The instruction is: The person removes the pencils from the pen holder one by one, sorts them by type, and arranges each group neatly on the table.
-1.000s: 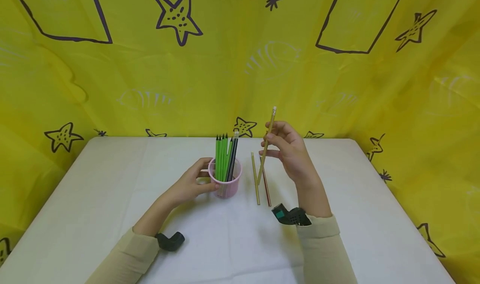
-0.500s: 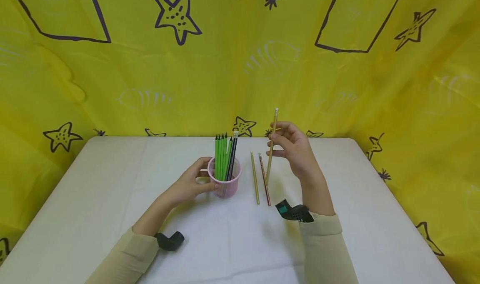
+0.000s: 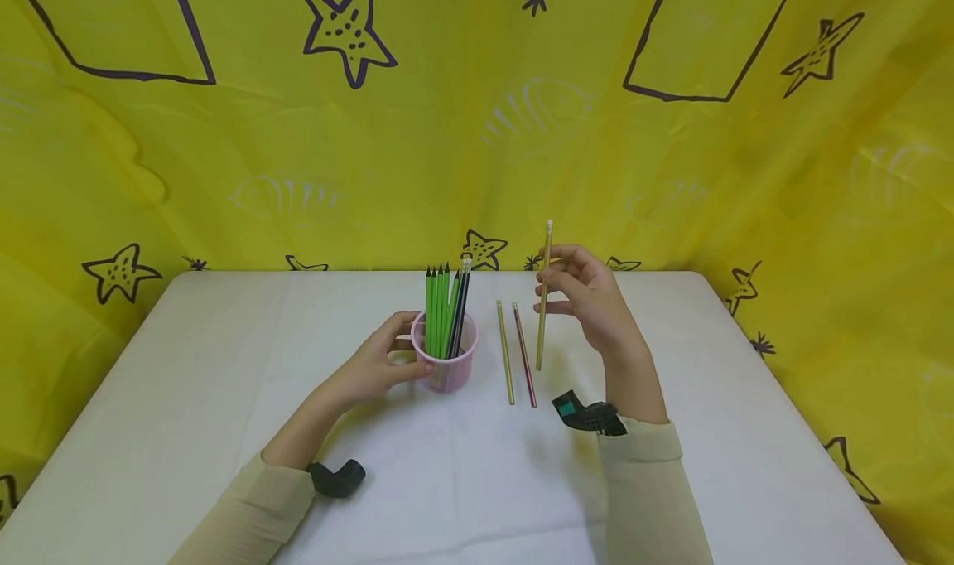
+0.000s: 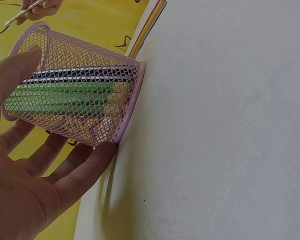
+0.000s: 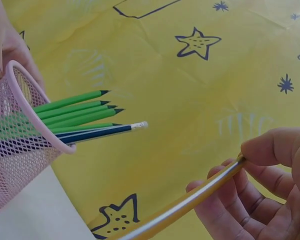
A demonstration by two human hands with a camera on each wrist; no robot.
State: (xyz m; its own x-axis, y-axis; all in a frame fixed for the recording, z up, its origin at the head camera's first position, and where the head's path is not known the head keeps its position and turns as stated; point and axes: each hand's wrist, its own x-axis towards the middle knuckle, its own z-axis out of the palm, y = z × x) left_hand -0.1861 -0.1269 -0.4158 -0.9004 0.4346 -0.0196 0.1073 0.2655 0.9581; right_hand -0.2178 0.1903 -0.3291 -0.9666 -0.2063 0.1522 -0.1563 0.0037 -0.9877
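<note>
My left hand grips the side of a pink mesh pencil cup, its thumb and fingers curled round the wall in the left wrist view. Several green pencils stand in the cup with black tips up, beside dark pencils with white eraser ends. To the right of the cup, my right hand pinches a gold pencil between thumb and fingers. This pencil is almost upright, eraser end at the top. Between the cup and this hand lie another gold pencil and a red pencil, side by side.
A white cloth covers the table. Behind it and at both sides hangs a yellow curtain with drawn starfish and fish. Black wrist cameras sit at both sleeves.
My right hand has shifted slightly right, and its gold pencil has swung from a slant to nearly upright, away from over the two lying pencils. My left hand stays on the cup.
</note>
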